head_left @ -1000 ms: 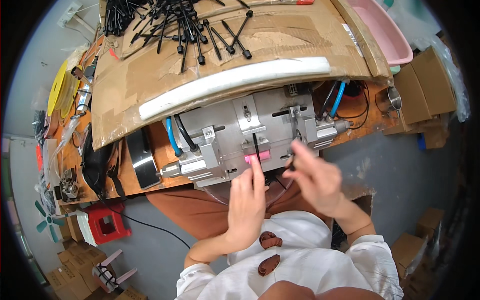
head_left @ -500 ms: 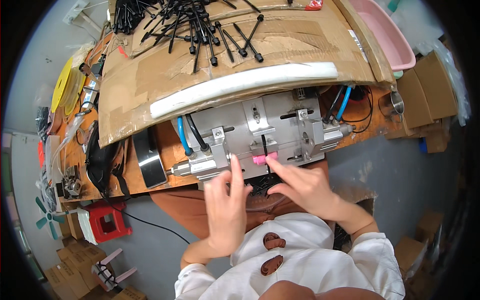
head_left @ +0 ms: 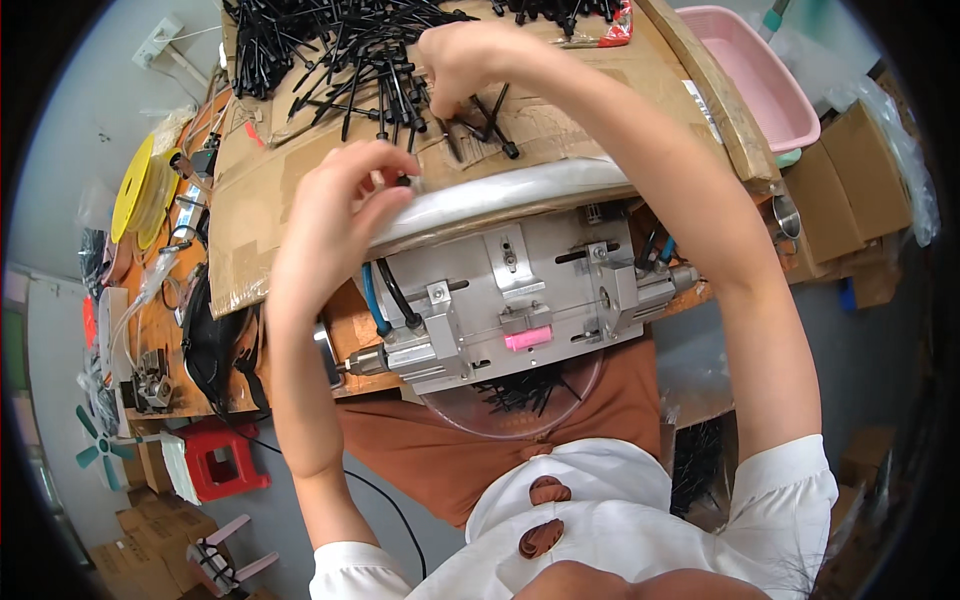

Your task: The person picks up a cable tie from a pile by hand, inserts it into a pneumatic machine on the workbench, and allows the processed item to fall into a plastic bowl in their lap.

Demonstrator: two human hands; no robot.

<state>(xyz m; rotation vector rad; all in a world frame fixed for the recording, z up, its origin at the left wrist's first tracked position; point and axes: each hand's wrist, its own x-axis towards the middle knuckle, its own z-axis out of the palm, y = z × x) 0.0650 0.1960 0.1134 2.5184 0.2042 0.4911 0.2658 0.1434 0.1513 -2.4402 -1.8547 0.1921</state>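
Note:
My left hand is at the left end of the white padded strip. Its thumb and fingers curl around a black piece, whose dark knob shows between the fingertips; the rest is hidden. Farther off, my right hand reaches over the cardboard onto loose black rods with knobbed ends. Its fingers are bent down and closed on one rod, as far as can be seen. Nearer to me sits a metal clamping fixture, with a pink piece at its front middle and no black rod across it.
A clear round bowl with several black rods sits below the fixture's front edge. The white padded strip edges the cardboard. Blue and black hoses rise beside the fixture. A pink basin stands at far right.
Both hands have left the fixture and moved away from me, the left to the padded strip, the right to the rods. The black rod in the fixture is gone from there.

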